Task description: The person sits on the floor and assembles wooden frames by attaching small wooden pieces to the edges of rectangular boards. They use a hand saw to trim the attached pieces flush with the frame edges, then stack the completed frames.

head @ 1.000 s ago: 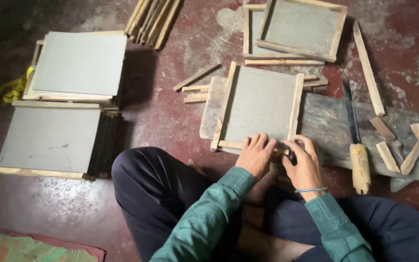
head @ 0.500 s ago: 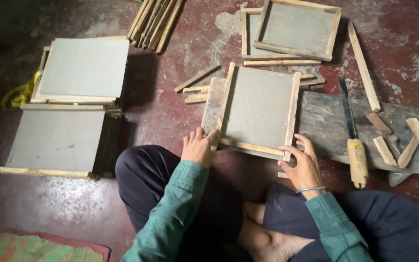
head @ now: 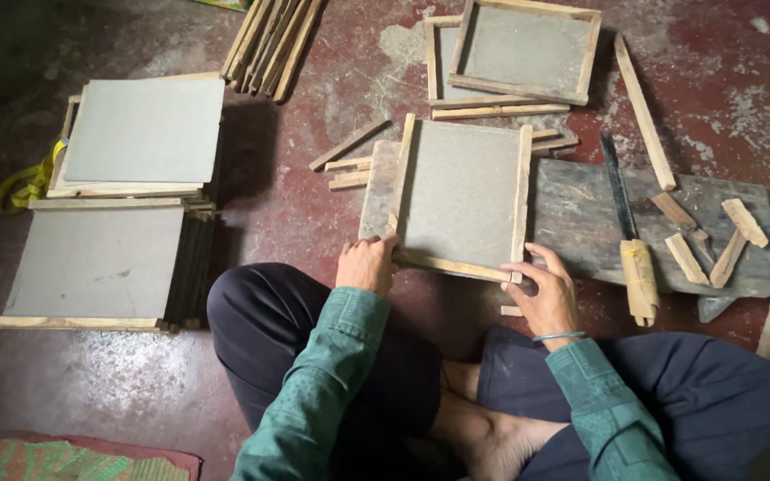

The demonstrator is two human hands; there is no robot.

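Observation:
A grey slate board in a wooden frame (head: 461, 191) lies on a dark wooden work plank (head: 581, 218) in front of my crossed legs. My left hand (head: 365, 264) grips the frame's near left corner. At the near right corner my right hand (head: 545, 294) holds the bottom strip of the frame, fingers curled over the edge.
Two stacks of framed slates (head: 140, 134) (head: 95, 263) sit on the floor at the left. More framed slates (head: 523, 49) lie at the top. Loose wooden strips (head: 269, 36), a long strip (head: 643, 111), a knife with wrapped handle (head: 634, 267) and several short wood pieces (head: 715, 240) lie around.
My left hand went from the middle of the frame's near edge out to its left corner. The right hand stayed at the right corner. The frame shifted slightly.

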